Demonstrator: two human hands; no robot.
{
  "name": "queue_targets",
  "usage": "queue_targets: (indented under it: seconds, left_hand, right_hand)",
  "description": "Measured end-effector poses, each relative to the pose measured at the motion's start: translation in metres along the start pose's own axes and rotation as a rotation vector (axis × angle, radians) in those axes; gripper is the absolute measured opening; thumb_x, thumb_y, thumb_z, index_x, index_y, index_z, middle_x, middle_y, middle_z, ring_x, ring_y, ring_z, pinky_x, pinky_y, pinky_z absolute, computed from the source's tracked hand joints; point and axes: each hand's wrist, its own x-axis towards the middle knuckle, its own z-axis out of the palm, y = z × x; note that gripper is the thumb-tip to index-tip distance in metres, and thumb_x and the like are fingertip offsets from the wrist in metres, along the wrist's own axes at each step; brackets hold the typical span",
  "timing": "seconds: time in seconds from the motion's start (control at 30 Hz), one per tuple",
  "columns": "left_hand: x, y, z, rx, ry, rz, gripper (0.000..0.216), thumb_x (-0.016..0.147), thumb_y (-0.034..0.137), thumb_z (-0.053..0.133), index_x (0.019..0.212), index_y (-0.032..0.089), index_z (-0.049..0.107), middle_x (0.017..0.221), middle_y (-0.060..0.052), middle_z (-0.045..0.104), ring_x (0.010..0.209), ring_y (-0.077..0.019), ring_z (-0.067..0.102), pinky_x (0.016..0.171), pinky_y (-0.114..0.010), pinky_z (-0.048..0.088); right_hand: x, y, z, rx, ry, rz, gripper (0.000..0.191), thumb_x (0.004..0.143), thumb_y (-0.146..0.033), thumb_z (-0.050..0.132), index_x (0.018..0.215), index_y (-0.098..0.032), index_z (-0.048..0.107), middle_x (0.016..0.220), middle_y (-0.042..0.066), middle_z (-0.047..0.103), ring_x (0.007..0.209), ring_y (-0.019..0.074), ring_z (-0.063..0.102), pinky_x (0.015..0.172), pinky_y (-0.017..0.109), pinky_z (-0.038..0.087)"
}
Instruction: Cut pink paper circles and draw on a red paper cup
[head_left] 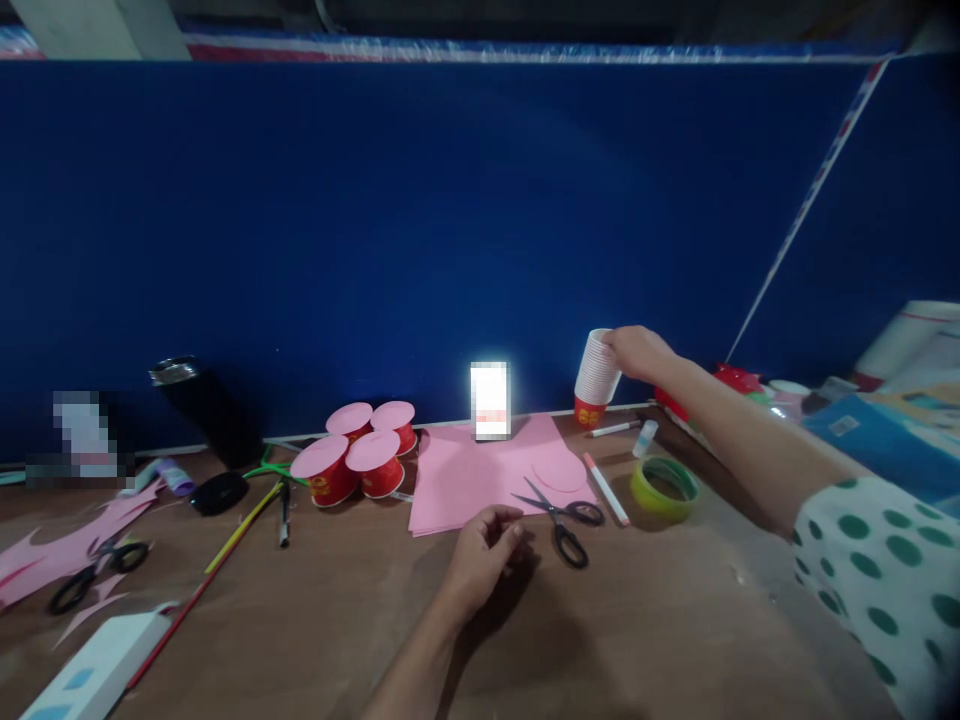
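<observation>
My right hand reaches to the back right, its fingers closed at the top rim of a tall stack of paper cups, white above and red at the bottom. Low over the table, my left hand holds nothing, with its fingers loosely curled and the thumb apart. Just right of it lie black-handled scissors, blades partly spread, overlapping pink paper sheets. A cut pink paper circle rests on those sheets. To the left, several red paper cups are topped with pink discs.
Right of the sheets are a white marker, a glue stick and a yellow-green tape roll. At left stand a black bottle, a second pair of scissors, pink scraps and a white box. A blue partition rises behind.
</observation>
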Motion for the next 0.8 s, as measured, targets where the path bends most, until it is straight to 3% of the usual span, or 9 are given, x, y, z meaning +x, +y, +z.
queue_targets:
  seconds: [0.2, 0.33, 0.43, 0.57, 0.67, 0.73, 0.8]
  left_hand:
    - [0.001, -0.002, -0.001, -0.016, -0.016, 0.017, 0.042, 0.070, 0.045, 0.069, 0.095, 0.014, 0.057, 0.082, -0.008, 0.068, 0.063, -0.0127, 0.057, 0.059, -0.025, 0.043]
    - [0.002, -0.003, -0.001, -0.010, -0.013, 0.009, 0.042, 0.070, 0.046, 0.068, 0.095, 0.014, 0.057, 0.080, -0.007, 0.068, 0.061, -0.0128, 0.058, 0.058, -0.025, 0.043]
    - [0.002, -0.006, -0.001, -0.033, -0.013, 0.013, 0.042, 0.070, 0.046, 0.069, 0.095, 0.014, 0.057, 0.079, -0.007, 0.067, 0.065, -0.0144, 0.059, 0.060, -0.027, 0.045]
    - [0.003, -0.007, -0.001, -0.082, -0.004, 0.009, 0.041, 0.069, 0.045, 0.070, 0.094, 0.015, 0.058, 0.081, -0.007, 0.067, 0.068, -0.0151, 0.060, 0.061, -0.027, 0.045]
    - [0.001, -0.002, 0.000, -0.097, -0.003, 0.024, 0.039, 0.069, 0.043, 0.071, 0.092, 0.014, 0.059, 0.073, -0.003, 0.064, 0.061, -0.0111, 0.056, 0.056, -0.023, 0.042]
    - [-0.002, 0.004, 0.001, -0.096, -0.005, 0.018, 0.039, 0.068, 0.044, 0.072, 0.090, 0.014, 0.060, 0.068, -0.002, 0.062, 0.057, -0.0097, 0.054, 0.053, -0.021, 0.040]
    - [-0.005, 0.010, 0.002, -0.096, -0.011, 0.020, 0.042, 0.068, 0.045, 0.072, 0.094, 0.014, 0.061, 0.072, -0.004, 0.064, 0.060, -0.0107, 0.057, 0.058, -0.023, 0.044]
  right_hand:
    - [0.006, -0.001, -0.013, 0.022, 0.020, 0.104, 0.019, 0.079, -0.032, 0.064, 0.079, -0.015, 0.071, 0.083, 0.009, 0.069, 0.082, 0.0237, 0.065, 0.068, 0.030, 0.045]
    - [0.003, -0.002, -0.020, 0.049, 0.106, 0.197, 0.037, 0.071, -0.047, 0.068, 0.091, -0.016, 0.069, 0.092, 0.010, 0.068, 0.086, 0.0265, 0.063, 0.066, 0.032, 0.044]
    - [0.000, 0.000, -0.026, 0.100, 0.225, 0.262, 0.044, 0.077, -0.052, 0.060, 0.099, -0.014, 0.066, 0.095, 0.014, 0.067, 0.087, 0.0271, 0.061, 0.067, 0.033, 0.044]
    - [-0.010, -0.001, -0.041, 0.167, 0.433, 0.320, 0.049, 0.090, -0.047, 0.044, 0.109, -0.005, 0.061, 0.106, 0.022, 0.062, 0.096, 0.0283, 0.057, 0.074, 0.036, 0.041]
    - [-0.037, -0.018, -0.044, 0.261, 0.627, 0.188, 0.041, 0.094, -0.040, 0.039, 0.103, -0.007, 0.061, 0.109, 0.021, 0.059, 0.103, 0.0271, 0.052, 0.084, 0.038, 0.039]
    - [-0.071, -0.041, -0.034, 0.410, 0.607, 0.033, 0.035, 0.094, -0.038, 0.038, 0.094, -0.014, 0.062, 0.097, 0.014, 0.063, 0.098, 0.0244, 0.054, 0.085, 0.035, 0.041]
    - [-0.112, -0.070, -0.013, 0.641, 0.488, -0.067, 0.032, 0.095, -0.035, 0.036, 0.095, -0.017, 0.062, 0.087, 0.009, 0.063, 0.085, 0.0214, 0.058, 0.078, 0.032, 0.046]
